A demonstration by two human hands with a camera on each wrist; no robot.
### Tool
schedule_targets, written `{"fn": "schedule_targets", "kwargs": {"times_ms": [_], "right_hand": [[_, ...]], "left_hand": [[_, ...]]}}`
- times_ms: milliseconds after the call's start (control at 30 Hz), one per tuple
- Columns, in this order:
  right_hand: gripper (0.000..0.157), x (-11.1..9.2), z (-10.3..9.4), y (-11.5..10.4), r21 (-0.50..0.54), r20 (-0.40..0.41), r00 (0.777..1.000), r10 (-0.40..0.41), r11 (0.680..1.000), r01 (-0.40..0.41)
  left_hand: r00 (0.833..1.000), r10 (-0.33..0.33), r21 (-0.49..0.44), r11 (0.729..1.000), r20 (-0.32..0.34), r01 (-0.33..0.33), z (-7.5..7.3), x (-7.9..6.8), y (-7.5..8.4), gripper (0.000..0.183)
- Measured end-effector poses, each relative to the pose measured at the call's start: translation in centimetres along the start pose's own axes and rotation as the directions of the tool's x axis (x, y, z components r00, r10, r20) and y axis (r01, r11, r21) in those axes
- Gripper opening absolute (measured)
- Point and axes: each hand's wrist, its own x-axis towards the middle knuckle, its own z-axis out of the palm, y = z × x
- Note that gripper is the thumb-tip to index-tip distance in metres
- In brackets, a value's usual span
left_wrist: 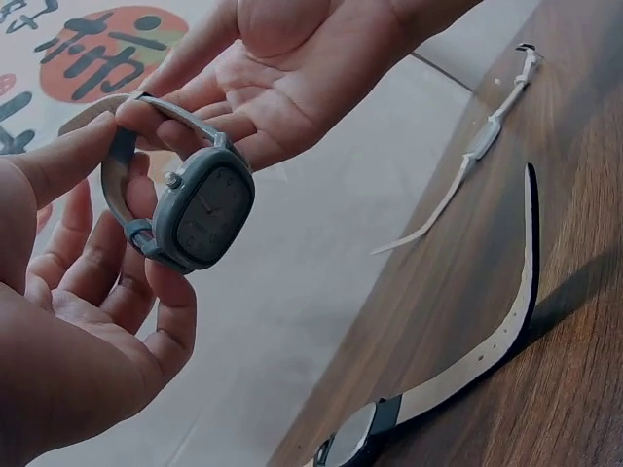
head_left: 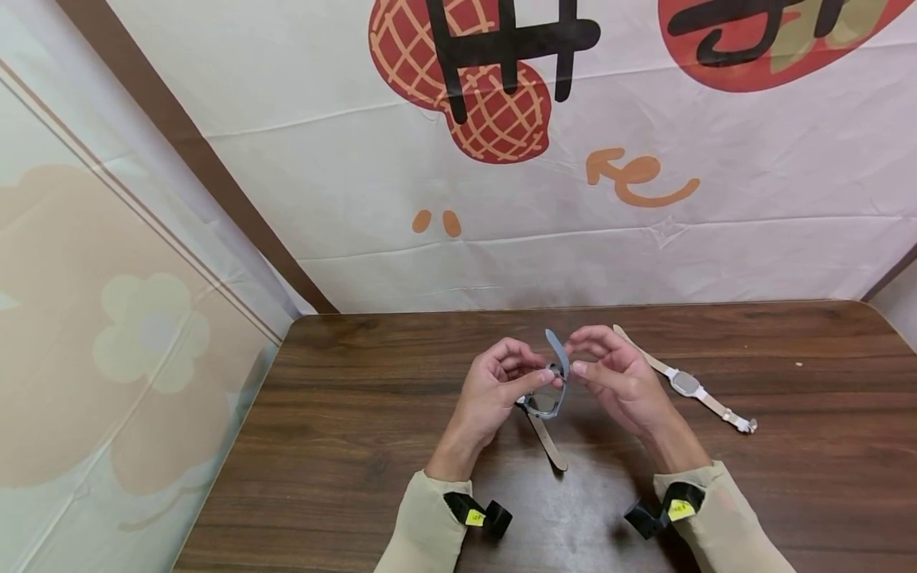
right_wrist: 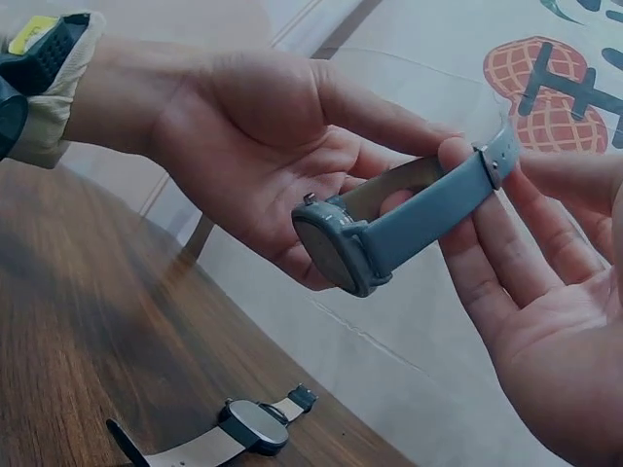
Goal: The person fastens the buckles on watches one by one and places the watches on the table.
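A wristwatch [left_wrist: 206, 209] with a blue-grey strap and rounded-square dial is held up above the table between both hands. Its strap [right_wrist: 428, 219] is looped and passes through the buckle, the free end sticking out beyond it. My left hand [head_left: 494, 386] pinches the strap by the buckle, thumb on one side and fingers beneath. From the other side, my right hand [head_left: 623, 386] pinches the strap near the same spot between thumb and forefinger, its other fingers loosely curled behind the watch. In the left wrist view the dial and crown face the camera.
Below the hands a second watch with a black-edged, pale-lined strap [left_wrist: 467, 365] lies on the wooden table [head_left: 344, 446]. To the right, a white watch [head_left: 685, 383] lies stretched out, face down. A printed cloth [head_left: 344, 183] hangs behind the table's far edge.
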Motion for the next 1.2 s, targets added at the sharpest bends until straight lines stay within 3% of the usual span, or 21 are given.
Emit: {"fn": "schedule_targets", "kwargs": {"times_ms": [233,567,900,1200], "right_hand": [[0.034,0.2,0.3,-0.1,0.003,-0.021,1.0,0.001,1.0,-0.001],[0.027,0.3,0.9,0.0,-0.081,-0.159,0.985,0.071,0.993,-0.084],[0.02,0.3,1.7,-0.5,-0.175,-0.249,0.961,0.119,0.971,-0.165],[0.024,0.3,2.1,-0.6,-0.17,-0.225,0.968,0.109,0.974,-0.149]], "left_hand": [[1.0,0.008,0.064,0.998,-0.02,-0.006,0.1,0.0,0.2,0.021],[0.998,0.061,0.228,0.972,-0.031,-0.053,0.0,0.1,0.0,0.025],[0.993,0.117,0.276,0.955,-0.032,-0.104,0.0,0.2,-0.2,0.023],[0.989,0.149,0.261,0.955,-0.011,-0.141,0.2,0.2,-0.4,0.023]]}}
